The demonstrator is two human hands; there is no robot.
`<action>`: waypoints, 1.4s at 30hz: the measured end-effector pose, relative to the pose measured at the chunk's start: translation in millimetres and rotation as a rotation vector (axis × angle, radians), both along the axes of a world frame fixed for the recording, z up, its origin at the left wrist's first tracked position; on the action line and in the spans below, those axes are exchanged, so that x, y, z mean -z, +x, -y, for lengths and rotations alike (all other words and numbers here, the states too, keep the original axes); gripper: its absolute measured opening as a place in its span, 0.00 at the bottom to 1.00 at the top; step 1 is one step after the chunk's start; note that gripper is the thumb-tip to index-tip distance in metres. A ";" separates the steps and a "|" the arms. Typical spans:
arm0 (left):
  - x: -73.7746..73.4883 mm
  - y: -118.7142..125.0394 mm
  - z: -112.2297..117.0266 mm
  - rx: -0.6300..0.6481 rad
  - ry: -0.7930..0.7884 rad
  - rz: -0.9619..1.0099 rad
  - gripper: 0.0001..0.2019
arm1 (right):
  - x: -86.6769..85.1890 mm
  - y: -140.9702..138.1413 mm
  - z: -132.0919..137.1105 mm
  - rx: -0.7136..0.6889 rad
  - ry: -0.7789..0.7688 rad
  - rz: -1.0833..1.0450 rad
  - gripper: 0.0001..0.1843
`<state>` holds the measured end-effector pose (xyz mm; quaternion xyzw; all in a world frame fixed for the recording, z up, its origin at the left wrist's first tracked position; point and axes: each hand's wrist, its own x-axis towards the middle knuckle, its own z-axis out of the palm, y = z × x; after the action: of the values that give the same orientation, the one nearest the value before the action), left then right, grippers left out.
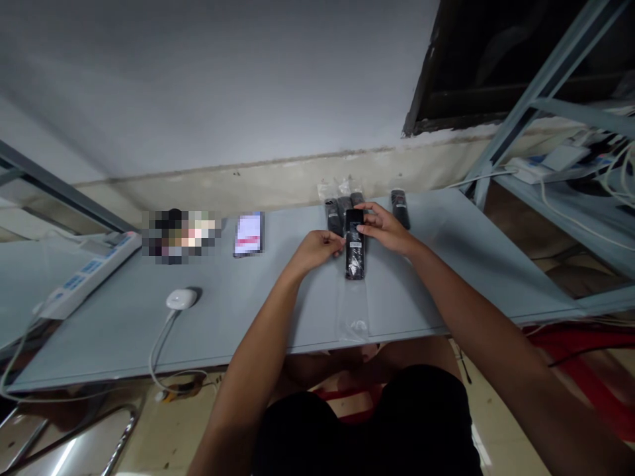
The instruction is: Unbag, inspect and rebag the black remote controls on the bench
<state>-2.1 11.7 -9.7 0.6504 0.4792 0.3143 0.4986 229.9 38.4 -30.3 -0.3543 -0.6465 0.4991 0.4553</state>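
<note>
A black remote control (355, 254) in a clear plastic bag (353, 311) lies lengthwise on the grey table (446, 264). My right hand (384, 228) is closed on the remote's far end. My left hand (317, 248) pinches the bag's left edge beside it. Behind them, several more bagged black remotes (340, 211) lie against the wall, and one more remote (399, 208) rests to the right.
A phone with a lit screen (249, 234) lies left of the hands. A white round device (181, 299) with a cable sits nearer the front edge. A white power strip (84, 274) lies far left. Metal shelving (560, 172) with cables stands at right.
</note>
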 end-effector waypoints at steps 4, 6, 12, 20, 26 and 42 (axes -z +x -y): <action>0.9 6.5 1.0 -0.040 0.047 0.004 0.07 | -0.9 -2.1 2.1 -0.017 -0.024 0.017 0.34; 0.1 9.1 2.5 -0.064 0.072 0.013 0.07 | -1.5 -2.6 2.8 -0.029 -0.025 0.028 0.35; 1.7 13.2 3.0 -0.173 0.151 0.015 0.10 | -4.5 -5.1 5.9 -0.055 0.045 0.151 0.22; 7.9 13.4 1.6 -0.145 0.242 0.020 0.10 | -2.2 -8.8 6.8 -0.153 0.148 0.279 0.20; 7.3 14.6 5.0 -0.088 0.292 -0.004 0.08 | -2.6 -5.6 6.0 -0.220 0.129 0.325 0.23; 12.1 16.3 5.8 -0.084 0.287 0.018 0.07 | -8.1 -3.5 11.4 -0.178 -0.023 0.332 0.26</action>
<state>14.3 5.9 -21.8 0.6917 0.4515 0.4059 0.3912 226.4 27.0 -22.2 -0.3786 -0.7358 0.4795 0.2922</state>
